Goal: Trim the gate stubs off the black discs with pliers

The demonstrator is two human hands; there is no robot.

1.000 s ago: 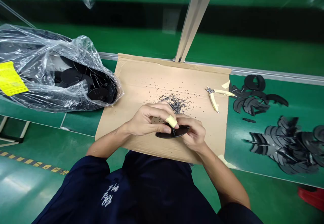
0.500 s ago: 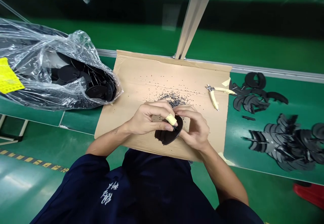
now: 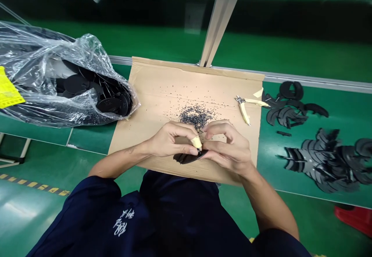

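A dark, disc-like plastic part (image 3: 187, 158) is held between my two hands, low over the cardboard sheet (image 3: 154, 78). My left hand (image 3: 171, 140), with yellow tape around one fingertip, pinches at the part's upper face; a small black bit shows under the taped finger. On the part's right edge, the thumb and fingers of my right hand (image 3: 231, 148) are closed. Beyond my hands lies a spread of tiny black plastic bits (image 3: 196, 116). Side cutters (image 3: 244, 107) with pale yellow handles rest on the cardboard's right side.
A clear plastic bag (image 3: 87, 55) full of black discs (image 3: 109, 105) lies at the left. Curved black pieces (image 3: 287, 115) and a larger heap of them (image 3: 325, 164) sit on the green bench at right. A metal post (image 3: 222, 20) rises behind the cardboard.
The disc-like part has tipped from showing its round face to a flatter, thinner view. My right hand has shifted slightly right and changed its hold.
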